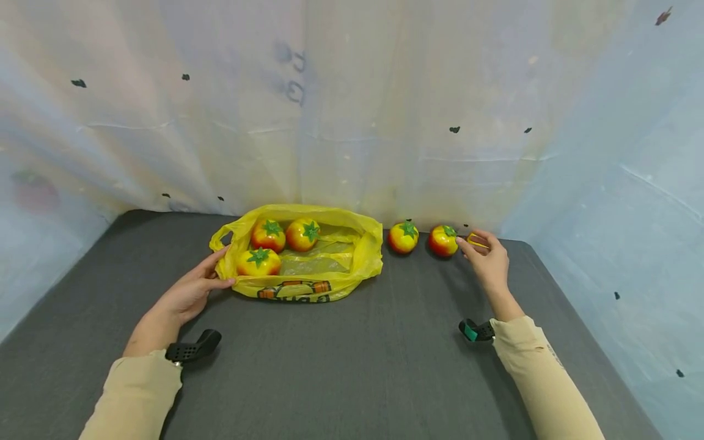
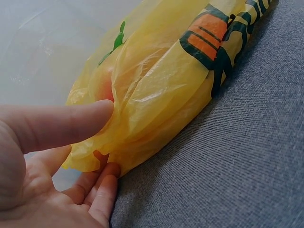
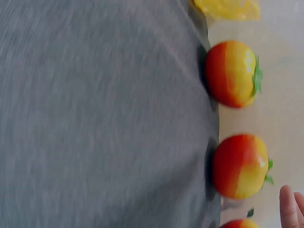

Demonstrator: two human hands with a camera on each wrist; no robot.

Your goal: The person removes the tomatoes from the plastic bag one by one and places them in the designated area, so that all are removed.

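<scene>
A yellow plastic bag [image 1: 352, 278] lies with its mouth wide, three red-and-yellow tomatoes [image 1: 259, 263] inside towards its left end. My left hand [image 1: 189, 293] holds the bag's left end; in the left wrist view the thumb [image 2: 90, 121] lies along the plastic and the other fingers bend at its lower edge. Right of the bag stand two more tomatoes, a nearer one [image 1: 403, 238] and another [image 1: 442, 241]. My right hand [image 1: 489, 263] is over a third tomato [image 3: 240, 223], mostly hidden behind the fingers in the head view, thumb and fingers spread apart.
The dark grey table [image 1: 341, 366] runs back to a pale plastic sheet [image 1: 374, 110] that hangs behind the tomatoes. Another sheet [image 1: 632, 201] closes off the right side. A black band [image 1: 192, 348] is on the left wrist.
</scene>
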